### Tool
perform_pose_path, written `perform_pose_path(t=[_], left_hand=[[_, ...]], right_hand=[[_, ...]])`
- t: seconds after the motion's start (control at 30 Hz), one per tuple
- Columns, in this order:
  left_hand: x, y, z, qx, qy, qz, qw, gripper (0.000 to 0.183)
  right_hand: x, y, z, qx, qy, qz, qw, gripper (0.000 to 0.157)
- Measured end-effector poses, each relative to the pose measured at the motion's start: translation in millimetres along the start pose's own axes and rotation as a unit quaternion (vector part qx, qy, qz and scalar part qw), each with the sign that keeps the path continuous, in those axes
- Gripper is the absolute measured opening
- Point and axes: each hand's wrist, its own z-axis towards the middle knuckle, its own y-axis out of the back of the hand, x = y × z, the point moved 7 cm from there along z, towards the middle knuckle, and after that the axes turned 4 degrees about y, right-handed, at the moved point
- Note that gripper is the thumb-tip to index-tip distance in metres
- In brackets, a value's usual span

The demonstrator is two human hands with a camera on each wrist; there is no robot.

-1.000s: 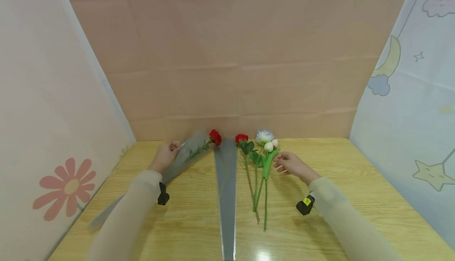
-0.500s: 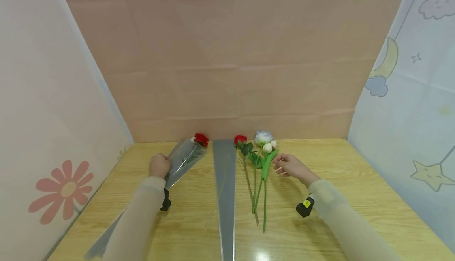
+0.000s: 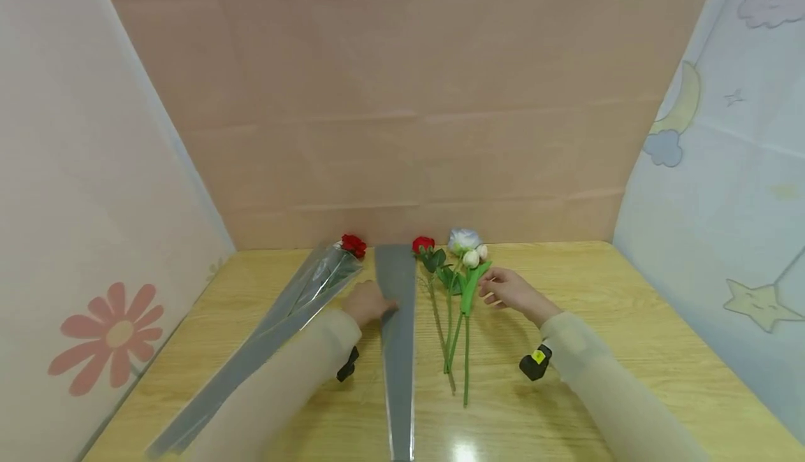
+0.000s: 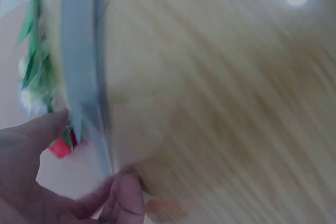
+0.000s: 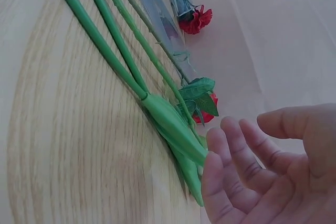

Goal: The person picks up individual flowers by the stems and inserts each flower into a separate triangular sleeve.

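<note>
My left hand (image 3: 369,302) reaches over the left edge of a long clear-and-grey flower sleeve (image 3: 397,350) lying mid-table. In the blurred left wrist view its thumb and fingers (image 4: 128,198) stand apart, with the sleeve between them. Farther left, a red carnation (image 3: 353,245) lies inside a second sleeve (image 3: 251,357), its bloom out at the top. My right hand (image 3: 517,294) hovers with loosely bent fingers beside the green tulip leaves (image 3: 468,294) and holds nothing. White tulip buds (image 3: 471,258), a pale rose (image 3: 464,240) and a red rose (image 3: 423,244) lie together there.
The wooden table (image 3: 553,406) has a pinkish-brown backdrop (image 3: 377,133) along its far edge. Printed cloth walls stand at both sides, a flower print (image 3: 119,335) on the left one. A small black camera (image 3: 536,362) sits at my right wrist.
My left hand drew the sleeve over the carnation at the left, let it go on the table, and moved right to the middle sleeve. My right hand stays nearly still.
</note>
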Motion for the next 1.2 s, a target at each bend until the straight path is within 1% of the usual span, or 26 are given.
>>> perform_pose_path(t=[0.1, 0.17, 0.23, 0.33, 0.4, 0.5, 0.53, 0.6, 0.67, 0.7, 0.73, 0.77, 0.83, 0.87, 0.93, 1.0, 1.03, 1.07, 1.1, 1.13, 1.17, 1.2], left_hand=[[-4.0, -9.7, -0.1, 0.009, 0.019, 0.03, 0.9993, 0.053], [-5.4, -11.8, 0.9, 0.024, 0.024, 0.043, 0.9985, 0.052], [-5.9, -12.2, 1.5, 0.038, 0.03, 0.041, 0.998, 0.049], [-6.2, -10.7, 2.0, 0.05, 0.037, 0.017, 0.9979, 0.046], [-5.1, -10.1, 3.8, 0.046, 0.038, -0.007, 0.9982, 0.045], [0.3, -11.2, 8.0, 0.03, 0.03, -0.047, 0.998, 0.047], [2.7, -10.8, 9.3, 0.022, 0.025, -0.067, 0.9972, 0.047], [6.5, -7.5, 10.1, 0.003, 0.012, -0.097, 0.9953, 0.04], [8.5, -2.0, 10.3, -0.009, 0.001, -0.116, 0.9932, 0.027], [7.4, 3.2, 9.6, -0.013, -0.008, -0.122, 0.9924, 0.025], [5.5, 9.3, 8.7, -0.017, -0.018, -0.123, 0.9921, 0.026], [2.0, 16.3, 8.0, -0.019, -0.029, -0.12, 0.9922, 0.033], [-8.3, 32.2, 6.2, -0.021, -0.056, -0.111, 0.992, 0.038], [-15.6, 41.1, 4.0, -0.021, -0.075, -0.103, 0.9916, 0.037], [-31.4, 58.0, -0.9, -0.016, -0.119, -0.102, 0.9875, 0.034], [-48.2, 71.5, -7.5, 0.006, -0.168, -0.117, 0.9788, 0.03], [-56.4, 76.7, -12.0, 0.028, -0.195, -0.132, 0.9715, 0.029], [-64.8, 81.8, -16.6, 0.049, -0.222, -0.15, 0.9621, 0.026], [-72.1, 85.7, -21.2, 0.075, -0.247, -0.167, 0.9516, 0.024], [-78.4, 88.4, -25.7, 0.102, -0.27, -0.179, 0.9406, 0.023], [-83.6, 90.8, -30.1, 0.128, -0.289, -0.192, 0.9291, 0.022], [-87.2, 92.8, -33.9, 0.149, -0.306, -0.199, 0.9189, 0.021]], right_hand=[[1, -0.9, -1, -0.001, -0.001, -0.001, 1.0, 0.031], [1, -0.2, -4, 0.0, -0.002, -0.005, 1.0, 0.032], [3, 0.7, -6, -0.001, -0.003, -0.004, 1.0, 0.032], [4, 1.4, -7, -0.001, -0.004, -0.004, 1.0, 0.032], [5, 1.4, -8, -0.001, -0.005, -0.003, 1.0, 0.032], [4, 1.0, -7, 0.001, -0.005, -0.003, 1.0, 0.032], [4, 0.6, -7, 0.001, -0.005, -0.003, 1.0, 0.032], [4, 0.1, -7, 0.002, -0.006, -0.003, 1.0, 0.032], [4, -0.5, -7, 0.002, -0.005, -0.003, 1.0, 0.031], [4, -0.8, -7, 0.002, -0.006, -0.003, 1.0, 0.031], [5, -1.5, -7, 0.002, -0.006, -0.002, 1.0, 0.031], [5, -2.3, -7, 0.003, -0.005, -0.003, 1.0, 0.032], [8, -4.7, -6, 0.006, -0.003, -0.002, 1.0, 0.033], [9, -6.5, -5, 0.008, -0.001, -0.002, 1.0, 0.034], [13, -11.8, -5, 0.02, 0.008, 0.002, 1.0, 0.039], [19, -20.0, -4, 0.047, 0.022, 0.028, 0.998, 0.048], [23, -25.1, -4, 0.068, 0.029, 0.057, 0.996, 0.053], [27, -30.8, -3, 0.094, 0.039, 0.095, 0.99, 0.058], [33, -36.6, -3, 0.121, 0.05, 0.14, 0.981, 0.064], [38, -41.1, -4, 0.146, 0.057, 0.196, 0.968, 0.068], [43, -44.2, -4, 0.166, 0.062, 0.257, 0.95, 0.072], [49, -45.5, -4, 0.178, 0.066, 0.317, 0.929, 0.074]])
